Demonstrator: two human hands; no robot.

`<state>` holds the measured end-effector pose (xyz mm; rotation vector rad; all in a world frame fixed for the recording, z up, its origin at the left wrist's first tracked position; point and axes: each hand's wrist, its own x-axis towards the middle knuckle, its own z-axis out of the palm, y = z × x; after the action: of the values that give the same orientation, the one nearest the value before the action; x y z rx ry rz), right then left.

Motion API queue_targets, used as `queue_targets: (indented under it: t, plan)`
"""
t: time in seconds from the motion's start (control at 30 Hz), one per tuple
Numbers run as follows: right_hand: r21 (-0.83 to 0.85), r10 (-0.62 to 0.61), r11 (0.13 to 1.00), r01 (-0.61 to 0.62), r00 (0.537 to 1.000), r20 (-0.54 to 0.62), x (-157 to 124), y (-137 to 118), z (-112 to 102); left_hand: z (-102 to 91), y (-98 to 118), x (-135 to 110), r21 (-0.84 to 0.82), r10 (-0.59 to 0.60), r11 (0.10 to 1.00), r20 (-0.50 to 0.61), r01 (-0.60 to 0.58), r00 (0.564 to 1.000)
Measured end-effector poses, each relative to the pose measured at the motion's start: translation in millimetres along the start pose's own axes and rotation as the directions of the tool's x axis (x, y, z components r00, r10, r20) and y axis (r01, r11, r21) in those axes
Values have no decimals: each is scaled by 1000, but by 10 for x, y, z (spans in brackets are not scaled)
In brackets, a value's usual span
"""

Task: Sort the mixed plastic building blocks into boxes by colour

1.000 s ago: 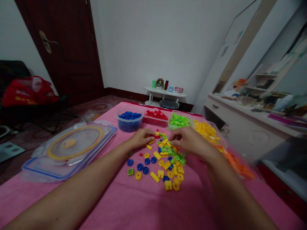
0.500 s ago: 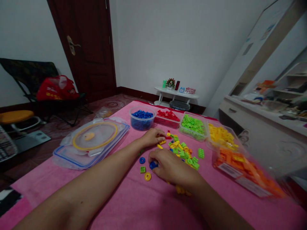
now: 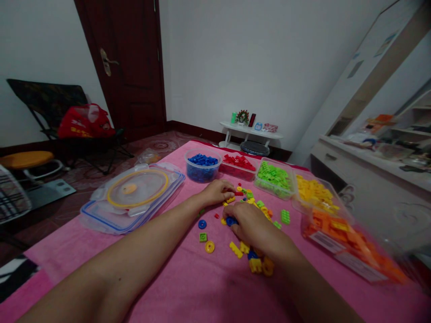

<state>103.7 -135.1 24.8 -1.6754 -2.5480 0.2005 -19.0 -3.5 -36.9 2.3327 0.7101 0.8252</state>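
Observation:
My right hand [image 3: 251,224] is closed on a small blue toy brick [image 3: 231,221], over the near side of a loose pile of mixed bricks [image 3: 261,205]. Farther forward, my left hand [image 3: 217,193] lies on the cloth, fingers bent and a little apart, beside a yellow brick [image 3: 230,200] and a thin red brick [image 3: 239,194]. A blue ring [image 3: 202,224], a green square brick [image 3: 203,237] and a yellow ring [image 3: 209,246] lie left of my right hand. Yellow and blue bricks [image 3: 255,264] sit partly hidden under my right forearm.
Along the far side stand tubs of blue bricks [image 3: 202,168], red bricks [image 3: 238,166] and green bricks [image 3: 274,177]. Tubs of yellow bricks [image 3: 316,194] and orange bricks [image 3: 350,246] follow on the right. Stacked clear lids [image 3: 134,197] lie left on the pink cloth [image 3: 188,287].
My right hand has moved forward and slightly right with the blue brick. A small red piece and several yellow bricks now show where it was. My left hand stays nearly still.

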Motion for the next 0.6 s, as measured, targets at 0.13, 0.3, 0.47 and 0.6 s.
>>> queue_targets:
  t: [0.13,0.3,0.47,0.6]
  plan:
    - [-46,30,998,-30,1000,-5,13,-52,22,8,-11,2,2,-7,1000,-2,7,1000]
    - [-32,66,997,-67,997,-47,44,-58,84,25,-29,9,16,12,1000,-11,-12,1000]
    - [207,87,977,-60,988,-126,63,88,44,21,-28,23,60,21,998,-12,-20,1000]
    - [625,199,776,-88,974,-110,152,194,-78,34,-20,23,42,-36,998,-4,36,999]
